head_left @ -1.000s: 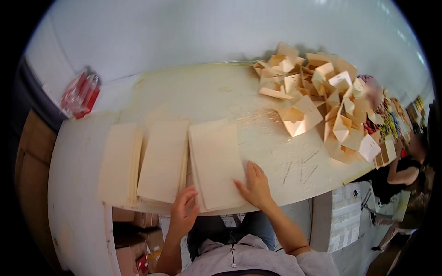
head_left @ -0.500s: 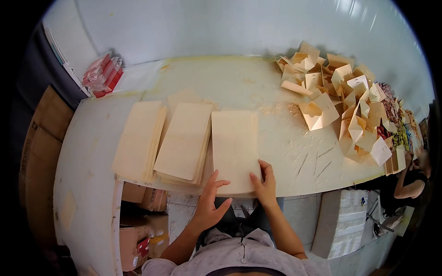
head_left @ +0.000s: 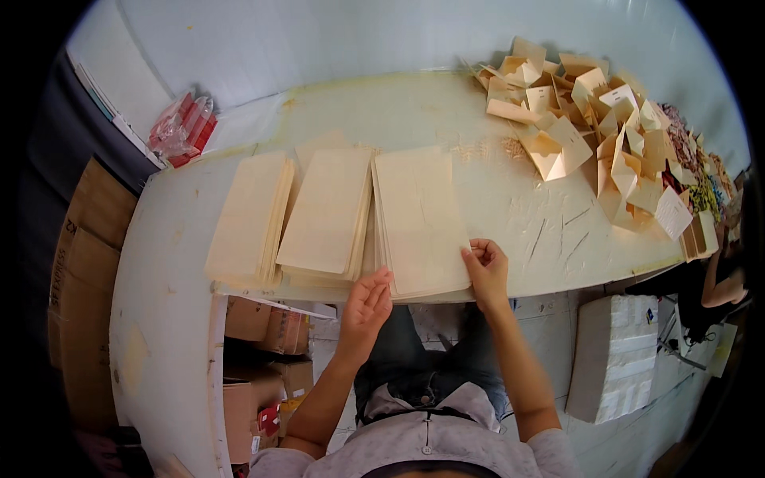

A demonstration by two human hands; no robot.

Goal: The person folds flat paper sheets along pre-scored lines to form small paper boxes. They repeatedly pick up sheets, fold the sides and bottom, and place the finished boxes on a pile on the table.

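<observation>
Three stacks of cream card sheets lie side by side along the front of the table. At the right one, the sheets (head_left: 422, 215) are skewed, with their left edges fanned out. My right hand (head_left: 488, 275) pinches this stack's lower right edge between thumb and fingers. At its lower left edge is my left hand (head_left: 369, 307), closed, with the fingertips pressed together against the sheets; the exact grip of its thumb is hidden. The middle stack (head_left: 325, 211) sits just left of it, and the left stack (head_left: 249, 219) stands beyond that.
A heap of folded cream card boxes (head_left: 606, 135) covers the table's (head_left: 510, 199) far right. A red plastic-wrapped pack (head_left: 183, 127) lies at the far left. Cardboard boxes (head_left: 283, 327) sit below the tabletop, and a white foam block (head_left: 613, 358) is on the floor. Another person's arm (head_left: 721, 287) shows at right.
The right stack's sheets have shifted and fanned out. My right hand has moved right along with their edge; my left hand has gone from spread fingers to closed at the left edge. The view has shifted.
</observation>
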